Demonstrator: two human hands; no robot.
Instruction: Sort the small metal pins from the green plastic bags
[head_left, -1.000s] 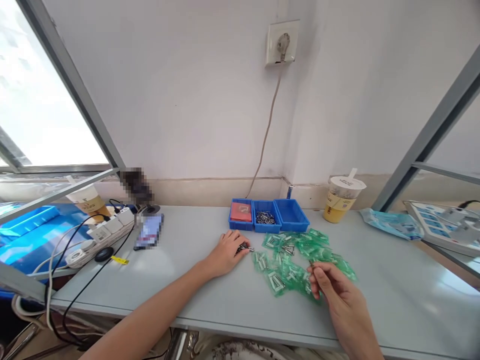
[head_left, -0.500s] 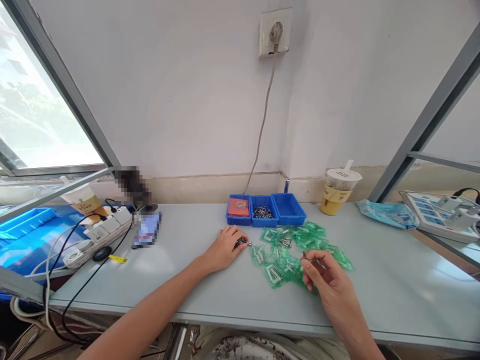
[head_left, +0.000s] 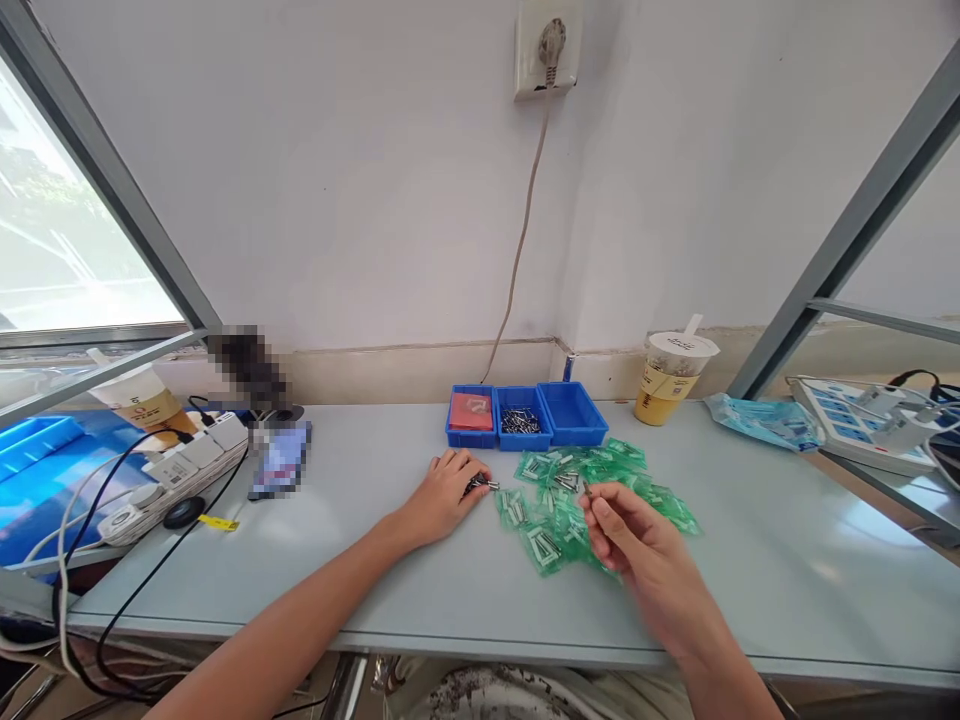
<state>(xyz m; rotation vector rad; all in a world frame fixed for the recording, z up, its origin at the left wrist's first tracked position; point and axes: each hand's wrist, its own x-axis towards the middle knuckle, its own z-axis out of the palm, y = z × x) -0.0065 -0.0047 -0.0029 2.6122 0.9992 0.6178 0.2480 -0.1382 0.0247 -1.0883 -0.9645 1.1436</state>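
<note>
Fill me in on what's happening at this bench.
A person sits at a grey table. The left hand rests on it, closed on a few small metal pieces. The right hand pinches one small piece above a pile of green plastic bags. Three blue bins stand behind.

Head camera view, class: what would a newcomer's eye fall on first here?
A heap of small green plastic bags spreads mid-table, with the right hand over it pinching a small metal pin. The left hand rests beside it on more pins. Behind stand three blue plastic bins.
</note>
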